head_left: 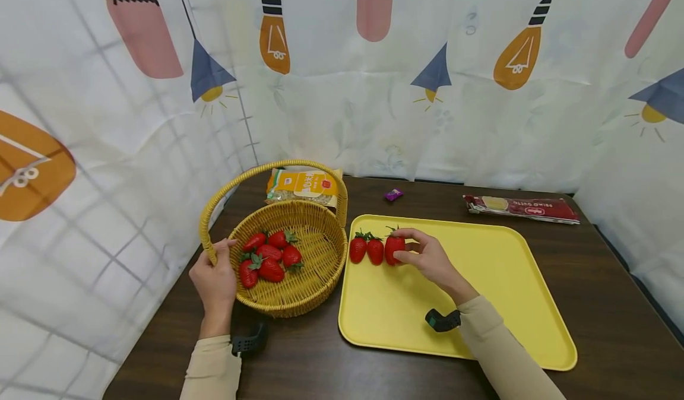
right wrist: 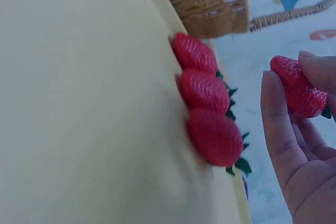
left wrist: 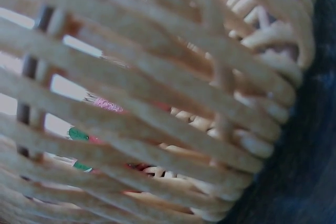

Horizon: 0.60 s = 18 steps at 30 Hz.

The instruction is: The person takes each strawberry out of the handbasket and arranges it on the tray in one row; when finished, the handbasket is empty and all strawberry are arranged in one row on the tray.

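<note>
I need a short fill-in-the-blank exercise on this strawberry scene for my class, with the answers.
1. The left hand grips the ____ of the basket.
2. The right hand holds a red fruit, a ____.
3. The colour of the tray is ____.
4. The small wrapped item beyond the tray is coloured ____.

Missing words: handle; strawberry; yellow; purple.

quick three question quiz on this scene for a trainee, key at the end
1. Multiple choice: what does the person's left hand hold?
a) a small shiny purple packet
b) a round yellow woven basket
c) an orange-and-yellow food bag

2. True or false: the long dark-red packet lies off the yellow rectangular tray, on the dark brown table.

3. Fill in the blank: the person's right hand holds a small red ______ with a green top.

Key
1. b
2. true
3. strawberry
</note>
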Tool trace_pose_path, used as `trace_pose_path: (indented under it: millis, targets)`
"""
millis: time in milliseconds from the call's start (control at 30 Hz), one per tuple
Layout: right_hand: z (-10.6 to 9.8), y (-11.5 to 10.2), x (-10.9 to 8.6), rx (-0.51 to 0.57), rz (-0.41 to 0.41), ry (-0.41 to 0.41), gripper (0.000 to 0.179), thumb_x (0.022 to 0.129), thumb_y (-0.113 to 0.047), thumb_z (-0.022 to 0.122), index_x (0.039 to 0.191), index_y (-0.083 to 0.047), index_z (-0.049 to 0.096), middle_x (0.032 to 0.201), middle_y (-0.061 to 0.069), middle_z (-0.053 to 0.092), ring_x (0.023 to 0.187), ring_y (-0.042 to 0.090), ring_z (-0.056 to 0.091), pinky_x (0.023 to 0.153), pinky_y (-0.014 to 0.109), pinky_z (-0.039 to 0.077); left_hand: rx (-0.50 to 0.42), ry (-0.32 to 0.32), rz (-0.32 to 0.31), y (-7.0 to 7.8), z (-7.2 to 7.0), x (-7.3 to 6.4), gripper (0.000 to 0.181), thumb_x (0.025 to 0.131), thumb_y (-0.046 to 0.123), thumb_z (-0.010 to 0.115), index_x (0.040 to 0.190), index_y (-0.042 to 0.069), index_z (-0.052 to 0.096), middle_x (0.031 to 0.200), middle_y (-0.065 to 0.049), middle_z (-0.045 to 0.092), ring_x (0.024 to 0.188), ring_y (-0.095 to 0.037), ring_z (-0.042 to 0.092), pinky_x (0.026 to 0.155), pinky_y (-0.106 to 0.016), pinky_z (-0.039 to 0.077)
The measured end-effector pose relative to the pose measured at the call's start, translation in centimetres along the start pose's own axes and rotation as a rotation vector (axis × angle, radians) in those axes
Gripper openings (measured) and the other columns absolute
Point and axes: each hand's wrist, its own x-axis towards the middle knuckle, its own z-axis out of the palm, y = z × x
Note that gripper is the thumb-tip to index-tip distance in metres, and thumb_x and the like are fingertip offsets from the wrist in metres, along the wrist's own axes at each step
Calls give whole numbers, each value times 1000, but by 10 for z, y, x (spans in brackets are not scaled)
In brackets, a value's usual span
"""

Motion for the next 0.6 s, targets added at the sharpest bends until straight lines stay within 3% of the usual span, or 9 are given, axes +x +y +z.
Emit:
trace_pose_path:
  millis: [333, 600]
  targets:
    - [-15, 20, -8, -14, 0, 158, 35, 89, -6, 70, 123, -3, 62, 127, 18, 57, 91, 24, 63, 73, 28, 55, 4, -14, -3, 0, -1, 1, 48, 100, 44, 52, 95, 3, 77, 104, -12, 73, 91, 5, 57, 79, -16, 40]
    - [-21, 29, -8, -54, 144, 279, 34, 95, -7, 62, 129, -3, 59, 131, 18, 53, 102, 26, 63, 79, 27, 55, 5, -17, -14, 1, -1, 0, 47, 100, 43, 52, 96, 4, 77, 106, -12, 73, 86, 2, 57, 69, -20, 38]
